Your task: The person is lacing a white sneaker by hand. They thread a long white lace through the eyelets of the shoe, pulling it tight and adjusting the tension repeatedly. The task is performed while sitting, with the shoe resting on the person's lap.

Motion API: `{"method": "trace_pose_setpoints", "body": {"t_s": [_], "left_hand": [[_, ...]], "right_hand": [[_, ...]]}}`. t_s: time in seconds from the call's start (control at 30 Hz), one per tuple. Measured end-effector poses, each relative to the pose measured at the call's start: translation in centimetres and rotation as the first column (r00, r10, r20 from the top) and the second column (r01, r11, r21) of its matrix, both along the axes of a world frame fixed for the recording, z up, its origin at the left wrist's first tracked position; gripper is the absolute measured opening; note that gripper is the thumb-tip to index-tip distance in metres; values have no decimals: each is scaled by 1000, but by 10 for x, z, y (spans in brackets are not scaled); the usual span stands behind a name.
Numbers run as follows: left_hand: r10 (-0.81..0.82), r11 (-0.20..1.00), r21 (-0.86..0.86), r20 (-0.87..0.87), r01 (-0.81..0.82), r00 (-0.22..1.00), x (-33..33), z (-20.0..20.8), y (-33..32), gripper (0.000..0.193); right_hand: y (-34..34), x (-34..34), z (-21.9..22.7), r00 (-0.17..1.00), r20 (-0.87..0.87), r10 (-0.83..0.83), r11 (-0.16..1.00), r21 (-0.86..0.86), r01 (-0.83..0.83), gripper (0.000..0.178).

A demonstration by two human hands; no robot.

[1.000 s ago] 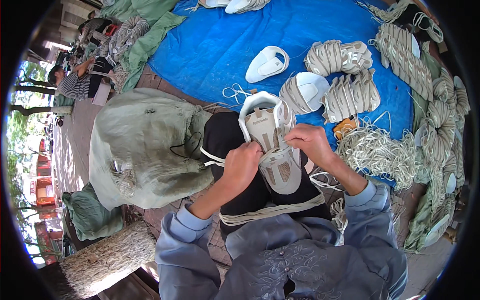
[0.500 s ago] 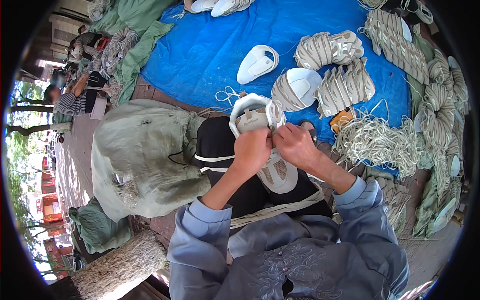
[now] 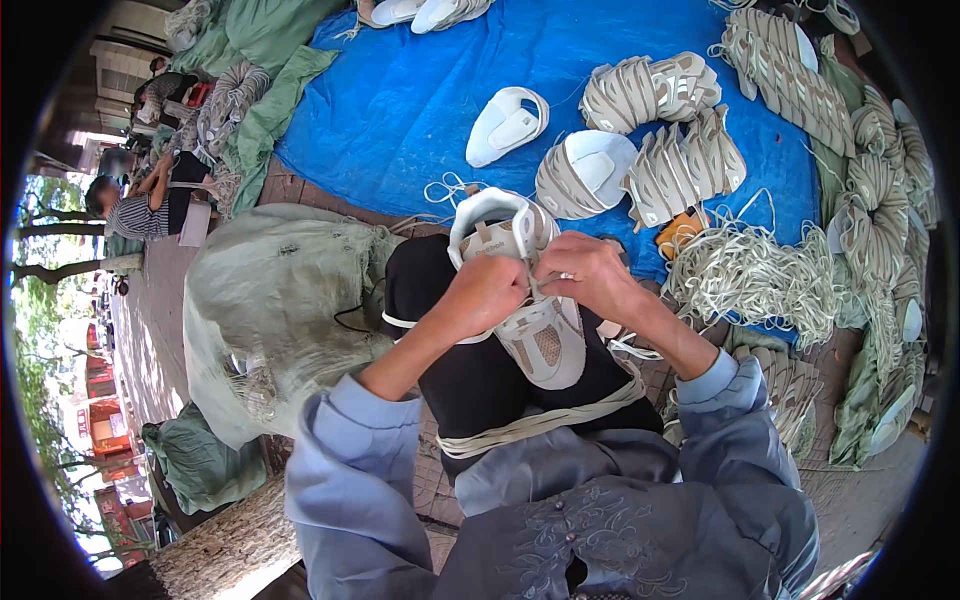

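A beige and white shoe upper [image 3: 543, 352] lies across my dark-trousered knees, toe toward me, with its padded collar at the far end. My left hand [image 3: 488, 297] is closed on the left side of its lacing opening, knuckles up. On the right side, my right hand [image 3: 592, 277] pinches thumb against finger at the eyelets, on what looks like a shoelace; the fingertips hide most of it. A ring shows on this hand. Several long pale laces [image 3: 545, 418] lie in a bunch across my lap.
Beyond my knees, a blue tarp [image 3: 400, 110] carries a single upper [image 3: 508, 127], stacked uppers [image 3: 685, 170] and a heap of white laces [image 3: 755, 280]. More stacks [image 3: 790, 80] line the right. A pale sack [image 3: 280, 310] stands left; farther off sits another person [image 3: 150, 210].
My right hand has lifted and turned slightly, its fingers opening out more around the pinch. My left hand and forearm have shifted left, and the shoe upper sits slightly left in view.
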State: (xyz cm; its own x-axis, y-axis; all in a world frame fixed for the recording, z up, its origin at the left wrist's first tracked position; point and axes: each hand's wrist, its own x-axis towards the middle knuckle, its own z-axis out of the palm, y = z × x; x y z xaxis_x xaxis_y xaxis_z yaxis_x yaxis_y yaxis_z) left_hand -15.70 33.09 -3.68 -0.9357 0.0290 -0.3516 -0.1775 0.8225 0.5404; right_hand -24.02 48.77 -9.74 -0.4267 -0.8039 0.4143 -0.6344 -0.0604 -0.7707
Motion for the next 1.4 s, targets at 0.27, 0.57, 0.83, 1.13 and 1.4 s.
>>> {"method": "trace_pose_setpoints", "body": {"t_s": [0.27, 0.57, 0.83, 1.13, 1.4], "left_hand": [[367, 261, 860, 331, -438, 869, 85, 110, -9, 8], [712, -368, 929, 312, -44, 629, 98, 51, -36, 11], [965, -216, 946, 245, 243, -95, 235, -6, -280, 19], [964, -53, -245, -267, -968, 15, 215, 11, -301, 25], [78, 988, -58, -604, -141, 793, 82, 5, -18, 21]], "right_hand": [[-1, 23, 43, 982, -187, 17, 982, -181, -51, 20], [-4, -13, 46, 714, 690, 120, 993, -70, -99, 11], [143, -321, 2, 356, 934, 16, 804, -224, 551, 19], [173, -302, -10, 732, -376, -568, 221, 787, 576, 21], [0, -66, 45, 971, 92, 220, 950, 207, -235, 13]]}}
